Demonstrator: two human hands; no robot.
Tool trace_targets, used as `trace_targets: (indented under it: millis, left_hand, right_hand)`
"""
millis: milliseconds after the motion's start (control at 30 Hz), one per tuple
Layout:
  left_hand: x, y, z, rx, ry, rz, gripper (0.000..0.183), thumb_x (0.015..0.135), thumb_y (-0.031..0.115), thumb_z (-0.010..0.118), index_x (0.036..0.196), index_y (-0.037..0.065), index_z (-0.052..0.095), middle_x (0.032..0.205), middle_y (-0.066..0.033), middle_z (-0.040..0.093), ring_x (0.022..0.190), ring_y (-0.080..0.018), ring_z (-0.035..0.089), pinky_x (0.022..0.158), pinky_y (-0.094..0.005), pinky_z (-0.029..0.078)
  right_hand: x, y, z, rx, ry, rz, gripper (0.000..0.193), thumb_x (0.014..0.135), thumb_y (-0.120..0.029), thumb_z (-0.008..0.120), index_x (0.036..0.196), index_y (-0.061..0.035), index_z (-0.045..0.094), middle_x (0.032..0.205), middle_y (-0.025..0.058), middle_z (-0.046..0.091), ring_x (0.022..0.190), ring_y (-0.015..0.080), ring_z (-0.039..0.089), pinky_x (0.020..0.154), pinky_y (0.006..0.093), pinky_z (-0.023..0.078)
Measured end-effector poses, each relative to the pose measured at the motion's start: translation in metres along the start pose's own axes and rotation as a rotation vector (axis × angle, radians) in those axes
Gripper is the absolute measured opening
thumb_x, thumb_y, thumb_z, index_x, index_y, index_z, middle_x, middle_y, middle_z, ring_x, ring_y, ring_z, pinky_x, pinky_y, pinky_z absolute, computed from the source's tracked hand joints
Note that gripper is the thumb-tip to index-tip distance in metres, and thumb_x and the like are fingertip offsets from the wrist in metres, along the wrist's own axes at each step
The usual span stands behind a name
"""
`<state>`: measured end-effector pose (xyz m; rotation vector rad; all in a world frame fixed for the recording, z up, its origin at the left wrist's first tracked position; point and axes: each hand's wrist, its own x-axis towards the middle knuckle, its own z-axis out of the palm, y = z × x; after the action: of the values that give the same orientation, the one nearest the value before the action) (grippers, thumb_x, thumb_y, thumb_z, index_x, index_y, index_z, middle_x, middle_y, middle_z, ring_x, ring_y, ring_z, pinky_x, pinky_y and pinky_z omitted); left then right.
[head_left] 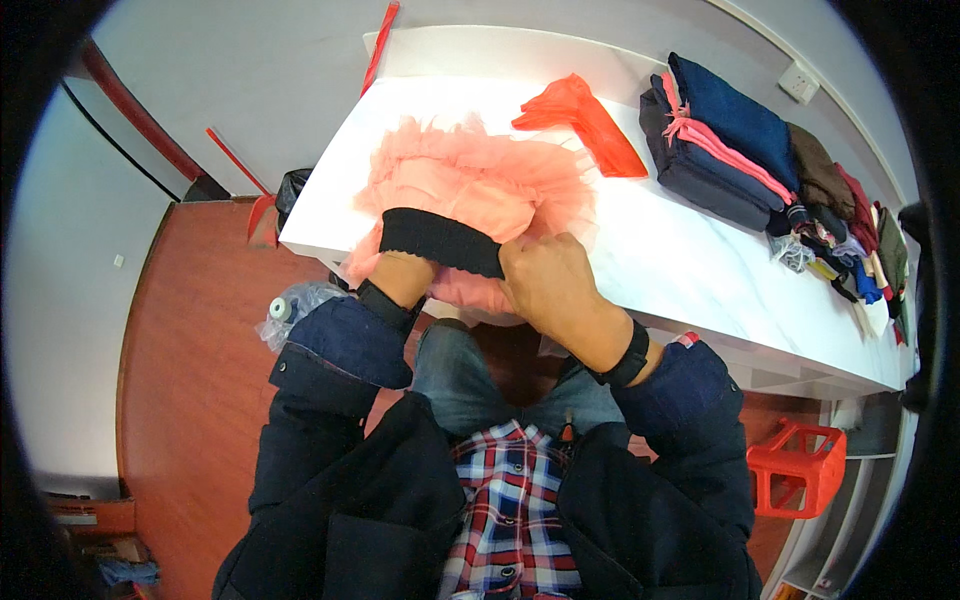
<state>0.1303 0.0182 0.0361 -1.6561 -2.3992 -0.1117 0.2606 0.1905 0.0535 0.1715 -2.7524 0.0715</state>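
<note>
A peach tulle skirt [450, 185] with a wide black elastic waistband [438, 236] lies at the front edge of the white table. My right hand [548, 278] is closed on the right end of the waistband, thumb and fingers pinching it. Under the waistband, my left hand [405, 275] reaches into the skirt. Its fingers are hidden by the fabric, so their grip does not show. Layers of tulle spread out behind and to the right of the band, and some hang over the table's edge below it.
A sheer red-orange cloth [588, 122] lies behind the skirt. Folded dark and pink clothes [720, 150] are stacked at back right, beside a heap of small garments [850, 240]. A red plastic stool [797, 467] stands at lower right, a clear plastic bag [300, 308] at left.
</note>
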Motion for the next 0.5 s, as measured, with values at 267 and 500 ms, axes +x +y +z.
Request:
trace_targets:
  millis: [267, 500]
  left_hand:
    - [-0.034, -0.014, -0.015, 0.047, -0.043, 0.017, 0.023, 0.089, 0.023, 0.064, 0.102, 0.008, 0.075, 0.100, -0.0169, 0.074, 0.089, -0.0354, 0.071, 0.076, -0.0479, 0.055]
    - [0.019, -0.018, 0.005, 0.103, -0.030, -0.028, 0.022, 0.088, 0.025, 0.066, 0.100, 0.009, 0.075, 0.097, -0.0162, 0.074, 0.084, -0.0350, 0.072, 0.072, -0.0481, 0.055]
  right_hand:
    - [0.008, -0.011, 0.003, 0.088, 0.021, 0.000, 0.024, 0.084, -0.029, 0.074, 0.076, -0.0073, 0.068, 0.068, 0.0144, 0.068, 0.065, 0.0326, 0.071, 0.062, 0.0436, 0.053]
    - [0.019, -0.010, 0.009, 0.163, 0.031, 0.044, 0.021, 0.085, -0.025, 0.068, 0.077, -0.0061, 0.070, 0.068, 0.0185, 0.069, 0.065, 0.0354, 0.071, 0.059, 0.0457, 0.054]
